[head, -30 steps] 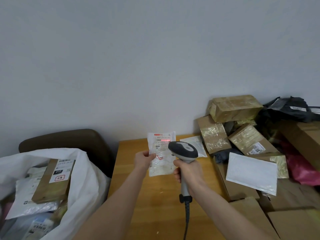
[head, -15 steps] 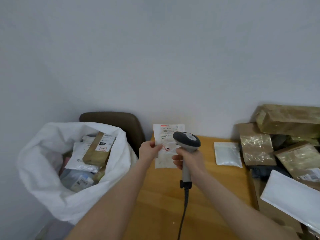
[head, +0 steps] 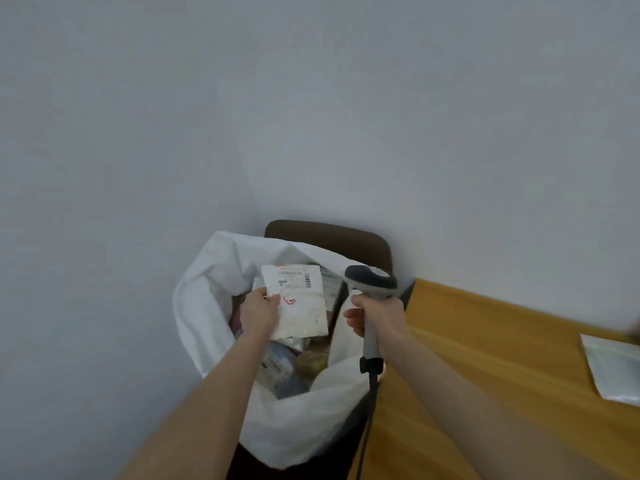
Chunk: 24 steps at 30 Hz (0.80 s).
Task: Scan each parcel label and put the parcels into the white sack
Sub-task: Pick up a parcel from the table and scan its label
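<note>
Holding parcel (head: 299, 301) over sack (head: 197, 306) w/ L grip (head: 258, 313); R grip (head: 381, 315) round scanner (head: 370, 282).

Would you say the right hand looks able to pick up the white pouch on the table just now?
Probably not yet: the right hand grips the scanner, and the pouch lies well off across the table.

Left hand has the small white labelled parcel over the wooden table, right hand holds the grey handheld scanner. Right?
Not quite. In the head view the left hand holds the small white labelled parcel above the open mouth of the white sack, not over the wooden table, which lies off to the right. The right hand does hold the grey handheld scanner.
</note>
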Each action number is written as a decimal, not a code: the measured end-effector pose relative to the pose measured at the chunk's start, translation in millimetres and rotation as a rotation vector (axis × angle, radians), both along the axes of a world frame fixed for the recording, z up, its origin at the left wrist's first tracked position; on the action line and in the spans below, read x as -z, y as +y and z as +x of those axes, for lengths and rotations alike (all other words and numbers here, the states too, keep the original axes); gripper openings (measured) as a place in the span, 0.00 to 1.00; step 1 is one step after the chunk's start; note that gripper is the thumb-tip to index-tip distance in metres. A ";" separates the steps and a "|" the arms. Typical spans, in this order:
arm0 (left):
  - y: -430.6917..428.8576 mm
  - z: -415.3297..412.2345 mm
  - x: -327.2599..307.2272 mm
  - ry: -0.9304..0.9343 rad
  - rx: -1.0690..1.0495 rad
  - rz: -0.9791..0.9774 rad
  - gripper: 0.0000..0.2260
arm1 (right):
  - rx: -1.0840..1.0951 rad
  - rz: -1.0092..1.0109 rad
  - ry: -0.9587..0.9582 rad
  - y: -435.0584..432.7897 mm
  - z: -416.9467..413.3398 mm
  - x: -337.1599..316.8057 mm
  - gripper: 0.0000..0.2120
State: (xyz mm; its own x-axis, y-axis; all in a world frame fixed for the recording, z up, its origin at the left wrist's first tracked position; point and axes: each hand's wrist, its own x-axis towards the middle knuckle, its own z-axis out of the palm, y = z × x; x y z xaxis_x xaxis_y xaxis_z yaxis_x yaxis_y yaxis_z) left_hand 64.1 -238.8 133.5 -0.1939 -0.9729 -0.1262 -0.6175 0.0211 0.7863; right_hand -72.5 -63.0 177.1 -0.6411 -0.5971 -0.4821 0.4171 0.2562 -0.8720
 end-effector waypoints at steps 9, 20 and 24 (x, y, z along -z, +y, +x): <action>-117.6 12.0 47.8 0.079 -0.115 0.403 0.14 | 0.053 0.075 0.006 -83.4 17.5 29.7 0.09; -95.2 -36.4 36.9 -0.249 0.127 -0.068 0.22 | 0.207 0.123 -0.002 -73.5 0.5 27.6 0.02; -57.5 -85.9 14.0 -0.215 0.296 -0.218 0.18 | 0.325 0.106 -0.010 -44.6 -16.2 17.6 0.03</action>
State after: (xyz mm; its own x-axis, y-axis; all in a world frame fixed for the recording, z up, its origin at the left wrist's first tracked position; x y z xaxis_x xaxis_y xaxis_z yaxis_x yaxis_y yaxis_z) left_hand -21.8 -296.2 119.5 -0.4609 -0.8874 0.0078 -0.7094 0.3737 0.5976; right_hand -88.7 -107.6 159.5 -0.7844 -0.3086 -0.5381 0.5003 0.1979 -0.8429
